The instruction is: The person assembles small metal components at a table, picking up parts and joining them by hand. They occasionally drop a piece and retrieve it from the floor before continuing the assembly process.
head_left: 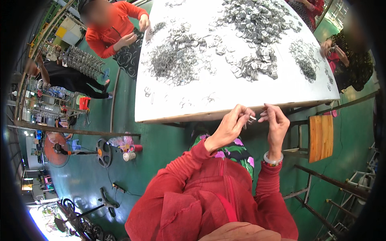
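In front of the table's near edge, my left hand point(232, 126) is closed in a pinch on a small shiny metal piece point(252, 118). Just to its right, my right hand point(276, 124) is raised with its fingers curled and their tips close together; anything between them is too small to make out. The two hands are apart, fingertips facing each other. Beyond them on the white-topped table point(161, 110) lie a few thin loose metal pieces point(187, 103) and a heap of small dark and silvery metal parts point(177, 60).
Larger heaps of metal parts point(257, 24) cover the table's far side, with a smaller pile point(307, 66) at right. One person in orange point(114, 28) works at the left edge, others at the right. A wooden stool point(321, 138) stands right; a fan point(56, 148) stands left.
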A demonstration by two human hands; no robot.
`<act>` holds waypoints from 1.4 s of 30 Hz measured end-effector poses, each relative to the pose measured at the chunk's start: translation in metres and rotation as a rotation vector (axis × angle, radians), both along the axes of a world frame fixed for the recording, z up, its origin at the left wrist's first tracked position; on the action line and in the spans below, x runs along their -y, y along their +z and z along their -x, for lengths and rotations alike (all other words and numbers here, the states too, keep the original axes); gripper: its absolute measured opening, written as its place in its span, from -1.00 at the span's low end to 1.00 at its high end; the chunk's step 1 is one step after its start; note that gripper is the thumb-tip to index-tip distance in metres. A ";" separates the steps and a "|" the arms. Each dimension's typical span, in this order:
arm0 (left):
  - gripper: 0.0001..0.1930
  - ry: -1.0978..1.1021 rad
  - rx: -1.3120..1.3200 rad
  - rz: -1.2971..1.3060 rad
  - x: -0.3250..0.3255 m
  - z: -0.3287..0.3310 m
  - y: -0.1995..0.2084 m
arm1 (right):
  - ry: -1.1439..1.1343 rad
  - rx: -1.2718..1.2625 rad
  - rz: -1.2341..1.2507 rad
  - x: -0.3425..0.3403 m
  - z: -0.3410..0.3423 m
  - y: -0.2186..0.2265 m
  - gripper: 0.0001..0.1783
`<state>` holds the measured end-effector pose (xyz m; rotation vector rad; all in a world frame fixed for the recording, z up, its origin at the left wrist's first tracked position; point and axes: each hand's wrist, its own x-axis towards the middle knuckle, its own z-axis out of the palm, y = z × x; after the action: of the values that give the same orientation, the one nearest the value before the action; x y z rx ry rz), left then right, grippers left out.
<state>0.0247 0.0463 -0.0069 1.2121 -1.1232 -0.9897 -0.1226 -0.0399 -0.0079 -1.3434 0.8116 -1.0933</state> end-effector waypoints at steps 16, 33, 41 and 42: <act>-0.89 -0.007 -0.054 0.005 -0.007 -0.011 -0.002 | 0.016 -0.831 0.747 0.139 -0.064 -0.107 -0.74; -0.90 0.022 0.150 0.126 0.001 -0.006 0.005 | -0.055 -0.039 0.001 -0.016 -0.009 0.018 -0.77; -0.85 0.026 0.250 0.004 -0.003 -0.012 -0.005 | 0.006 0.200 -0.099 -0.020 -0.012 -0.001 -0.79; -0.81 0.053 0.212 0.085 -0.001 -0.013 -0.012 | 0.019 0.260 -0.135 -0.019 -0.013 -0.005 -0.79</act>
<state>0.0375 0.0472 -0.0187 1.2934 -1.2788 -0.7789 -0.1097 -0.0205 -0.0126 -1.0679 0.6665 -1.1495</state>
